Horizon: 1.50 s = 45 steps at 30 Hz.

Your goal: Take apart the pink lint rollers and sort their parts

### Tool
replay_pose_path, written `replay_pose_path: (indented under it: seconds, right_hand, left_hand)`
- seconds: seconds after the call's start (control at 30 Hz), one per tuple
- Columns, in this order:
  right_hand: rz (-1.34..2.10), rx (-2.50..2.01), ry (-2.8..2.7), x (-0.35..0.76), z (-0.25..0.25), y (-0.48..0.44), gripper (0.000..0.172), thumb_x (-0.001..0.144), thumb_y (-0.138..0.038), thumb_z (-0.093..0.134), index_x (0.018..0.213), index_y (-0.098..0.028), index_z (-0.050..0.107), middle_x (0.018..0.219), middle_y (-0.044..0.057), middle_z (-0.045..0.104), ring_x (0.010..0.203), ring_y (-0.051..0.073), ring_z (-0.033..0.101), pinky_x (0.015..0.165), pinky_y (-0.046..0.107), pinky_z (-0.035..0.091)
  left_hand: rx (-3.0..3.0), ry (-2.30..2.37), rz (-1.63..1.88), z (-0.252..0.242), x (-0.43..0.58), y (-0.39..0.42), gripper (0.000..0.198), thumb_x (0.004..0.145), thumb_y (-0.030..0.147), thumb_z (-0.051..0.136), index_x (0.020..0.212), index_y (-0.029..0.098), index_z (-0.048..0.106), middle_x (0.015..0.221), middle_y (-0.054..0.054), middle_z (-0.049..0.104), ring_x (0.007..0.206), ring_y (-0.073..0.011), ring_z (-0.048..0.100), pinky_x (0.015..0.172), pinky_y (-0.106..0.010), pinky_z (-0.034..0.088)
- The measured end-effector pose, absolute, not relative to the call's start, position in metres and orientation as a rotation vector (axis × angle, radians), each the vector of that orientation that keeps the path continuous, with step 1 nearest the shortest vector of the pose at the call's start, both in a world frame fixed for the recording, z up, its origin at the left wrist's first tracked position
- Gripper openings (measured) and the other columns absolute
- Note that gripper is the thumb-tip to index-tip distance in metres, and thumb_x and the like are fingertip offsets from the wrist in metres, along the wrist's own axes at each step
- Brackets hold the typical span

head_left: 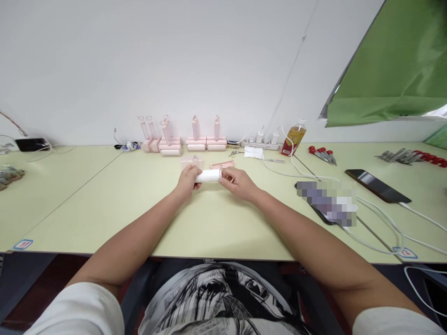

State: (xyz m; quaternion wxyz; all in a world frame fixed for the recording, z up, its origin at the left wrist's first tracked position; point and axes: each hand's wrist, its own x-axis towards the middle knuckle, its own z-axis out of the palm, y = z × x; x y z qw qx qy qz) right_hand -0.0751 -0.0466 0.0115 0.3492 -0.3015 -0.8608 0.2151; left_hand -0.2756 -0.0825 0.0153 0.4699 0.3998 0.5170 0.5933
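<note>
A white lint roller refill (208,176) lies level between my hands, above the pale table. My left hand (189,179) is closed round its left end, thumb on top. At the other end, my right hand (238,182) pinches the rim with thumb and fingers, where a thin pinkish edge shows. Just beyond the roll are a clear pinkish plastic cover (190,161) and a curved pink shell piece (222,164), both lying on the table. Whether anything sits inside the roll is hidden by my right fingers.
Several pink lint rollers (196,143) stand along the wall. Scissors (235,153), a white paper (253,152), a power strip (267,144) and a drink bottle (294,137) are at the back. Rightward lie two phones with white cables and several red-handled tools (323,154).
</note>
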Motion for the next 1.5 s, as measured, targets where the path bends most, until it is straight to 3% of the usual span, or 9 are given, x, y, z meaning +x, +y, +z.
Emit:
replay_pose_path:
  seconds: [0.2, 0.4, 0.57, 0.77, 0.93, 1.07, 1.2, 1.33, 1.5]
  right_hand:
    - [0.612, -0.758, -2.11, -0.075, 0.01, -0.05, 0.026, 0.084, -0.044, 0.059, 0.095, -0.021, 0.052, 0.112, 0.008, 0.057, 0.073, 0.014, 0.056, 0.062, 0.028, 0.045]
    - [0.513, -0.857, -1.659, -0.085, 0.01, -0.064, 0.058, 0.082, -0.038, 0.055, 0.134, -0.027, 0.034, 0.138, 0.013, 0.037, 0.096, 0.02, 0.054, 0.065, 0.031, 0.052]
    - [0.852, -0.695, -1.967, -0.088, 0.012, -0.069, 0.061, 0.08, -0.039, 0.06, 0.136, -0.026, 0.039, 0.136, 0.012, 0.042, 0.081, 0.015, 0.057, 0.056, 0.027, 0.051]
    - [0.947, -0.758, -1.817, -0.076, 0.006, -0.043, 0.06, 0.082, -0.044, 0.057, 0.135, -0.019, 0.042, 0.095, 0.005, 0.061, 0.074, 0.016, 0.057, 0.064, 0.032, 0.054]
    - [0.815, -0.667, -2.089, -0.066, 0.001, -0.025, 0.048, 0.091, -0.054, 0.046, 0.119, -0.021, 0.064, 0.117, 0.01, 0.065, 0.105, 0.023, 0.06, 0.086, 0.038, 0.051]
    - [0.447, -0.919, -2.154, -0.062, -0.005, -0.012, 0.053, 0.094, -0.057, 0.04, 0.126, -0.022, 0.064, 0.144, 0.014, 0.047, 0.136, 0.029, 0.038, 0.111, 0.049, 0.032]
    - [0.33, -1.351, -2.229, -0.061, -0.016, 0.005, 0.062, 0.094, -0.057, 0.041, 0.147, -0.027, 0.044, 0.162, 0.011, 0.019, 0.146, 0.037, 0.017, 0.115, 0.058, 0.021]
    - [0.304, -1.529, -2.359, -0.062, -0.025, 0.015, 0.073, 0.092, -0.06, 0.041, 0.155, -0.026, 0.028, 0.164, 0.011, 0.014, 0.147, 0.042, 0.017, 0.115, 0.059, 0.021]
    - [0.265, -1.573, -2.405, -0.067, -0.026, 0.015, 0.076, 0.091, -0.061, 0.039, 0.156, -0.024, 0.024, 0.165, 0.01, 0.011, 0.146, 0.044, 0.019, 0.114, 0.062, 0.021]
  left_hand:
    - [0.897, 1.193, 1.475, 0.015, -0.28, -0.079, 0.024, 0.062, 0.03, 0.057, 0.078, 0.021, 0.042, 0.054, 0.005, 0.048, 0.036, -0.0097, 0.045, 0.032, -0.019, 0.025]
    - [0.794, 1.195, 1.51, 0.017, -0.28, -0.078, 0.02, 0.066, 0.029, 0.054, 0.082, 0.019, 0.045, 0.055, 0.003, 0.05, 0.038, -0.0098, 0.045, 0.032, -0.019, 0.025]
    - [0.789, 1.072, 1.493, 0.022, -0.274, -0.085, 0.023, 0.071, 0.028, 0.056, 0.09, 0.018, 0.047, 0.064, 0.003, 0.053, 0.043, -0.0095, 0.048, 0.037, -0.02, 0.035]
    - [1.055, 0.894, 1.104, 0.023, -0.268, -0.097, 0.044, 0.073, 0.033, 0.068, 0.111, 0.018, 0.052, 0.087, -0.003, 0.062, 0.056, -0.011, 0.06, 0.045, -0.022, 0.045]
    - [1.235, 0.995, 0.809, 0.013, -0.267, -0.1, 0.076, 0.074, 0.032, 0.072, 0.139, 0.022, 0.034, 0.079, -0.005, 0.068, 0.05, -0.0153, 0.062, 0.039, -0.021, 0.042]
    - [1.273, 1.017, 0.821, 0.014, -0.271, -0.1, 0.1, 0.077, 0.031, 0.065, 0.154, 0.034, 0.002, 0.074, -0.001, 0.068, 0.047, -0.0174, 0.062, 0.038, -0.024, 0.047]
    - [1.316, 0.997, 0.732, 0.02, -0.274, -0.102, 0.091, 0.073, 0.027, 0.066, 0.152, 0.035, 0.022, 0.081, -0.005, 0.071, 0.045, -0.0168, 0.062, 0.038, -0.024, 0.047]
    - [1.306, 0.951, 0.653, 0.019, -0.275, -0.102, 0.082, 0.072, 0.027, 0.065, 0.147, 0.032, 0.032, 0.083, -0.007, 0.07, 0.042, -0.0141, 0.059, 0.039, -0.024, 0.047]
    - [1.356, 0.953, 0.758, 0.017, -0.273, -0.103, 0.079, 0.072, 0.026, 0.062, 0.146, 0.029, 0.033, 0.079, -0.003, 0.066, 0.049, -0.0142, 0.06, 0.042, -0.022, 0.045]
